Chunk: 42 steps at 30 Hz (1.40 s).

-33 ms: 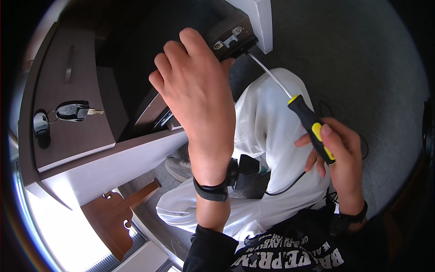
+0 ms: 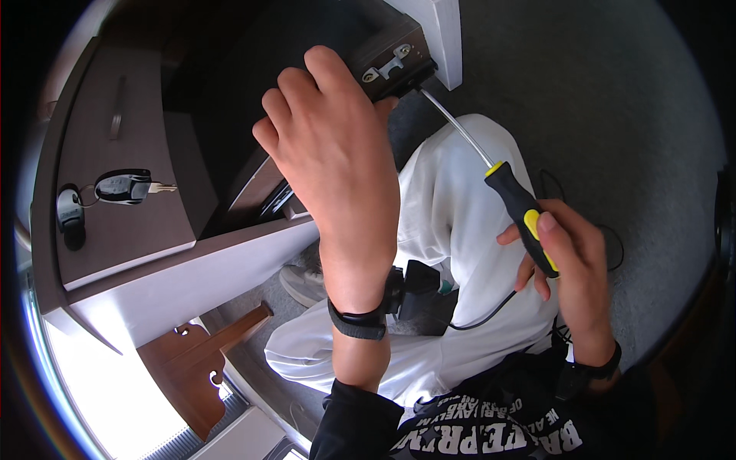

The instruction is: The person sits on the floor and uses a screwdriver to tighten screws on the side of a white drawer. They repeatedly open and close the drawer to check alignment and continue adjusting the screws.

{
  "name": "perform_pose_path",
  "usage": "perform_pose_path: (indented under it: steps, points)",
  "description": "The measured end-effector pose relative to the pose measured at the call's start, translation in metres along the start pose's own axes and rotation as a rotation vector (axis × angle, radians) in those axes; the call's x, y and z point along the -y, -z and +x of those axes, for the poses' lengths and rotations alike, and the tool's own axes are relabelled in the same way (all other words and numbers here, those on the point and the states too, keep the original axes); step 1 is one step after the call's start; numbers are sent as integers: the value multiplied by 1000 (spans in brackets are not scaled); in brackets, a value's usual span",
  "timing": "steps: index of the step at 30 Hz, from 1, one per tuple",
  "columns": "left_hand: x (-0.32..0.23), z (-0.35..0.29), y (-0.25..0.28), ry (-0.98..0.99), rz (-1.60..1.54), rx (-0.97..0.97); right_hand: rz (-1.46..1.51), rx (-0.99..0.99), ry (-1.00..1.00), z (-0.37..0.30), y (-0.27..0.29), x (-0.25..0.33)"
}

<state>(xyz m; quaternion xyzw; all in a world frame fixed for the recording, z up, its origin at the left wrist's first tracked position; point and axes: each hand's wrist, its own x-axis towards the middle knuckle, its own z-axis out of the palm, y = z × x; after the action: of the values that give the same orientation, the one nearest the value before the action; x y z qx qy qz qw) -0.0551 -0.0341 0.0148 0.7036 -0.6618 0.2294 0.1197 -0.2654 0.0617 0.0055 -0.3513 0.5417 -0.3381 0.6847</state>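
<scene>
The right hand [image 2: 571, 268] is wrapped around the black and yellow handle of one screwdriver [image 2: 515, 203], fingers curled under the grip and the thumb lying flat along its top. The bare steel shaft runs up and to the left from that hand, and its tip meets one small metal bracket [image 2: 389, 63] fixed to the corner of a dark wooden panel [image 2: 379, 46]. The left hand [image 2: 333, 165] lies just left of the bracket, back toward the camera, its fingers held close together and bent over the edge of the same panel; whether the fingertips press on anything behind it cannot be told. Each wrist carries one dark band, two in all. Well to the left of the bracket, one drawer front [image 2: 123, 184] faces up with one keyhole, and one key [image 2: 126, 186] with a black head sits in it, a black fob [image 2: 70, 218] hanging from its ring; one slim bar handle [image 2: 116, 107] lies above that. Below the bracket the person's white trousers [image 2: 452, 230] cover the lap, where one small black device [image 2: 422, 295] rests with one thin black cable [image 2: 491, 310] trailing off it. Grey carpet [image 2: 613, 115] spreads to the right of the bracket, and one shaped piece of brown wood [image 2: 203, 364] lies far below and to its left.
</scene>
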Motion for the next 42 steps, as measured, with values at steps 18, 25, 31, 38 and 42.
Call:
perform_pose_path:
  steps: [18, 25, 31, 38, 42]
  points:
    - [0, 3, -6, -9, -26, -80, 105, 78, -40, 7, -17, 3]
    - [-1, 5, -7, 26, -20, -77, -807, -400, 652, 5, -44, -7]
    - [-4, 6, -14, 47, 47, -99, -161, -193, 192, 7, -22, 4]
    - [1, 5, -13, 42, 27, -117, -555, -247, 497, 7, -29, 8]
    - [1, 6, -14, 54, 23, -109, -895, -420, 693, -2, -50, -1]
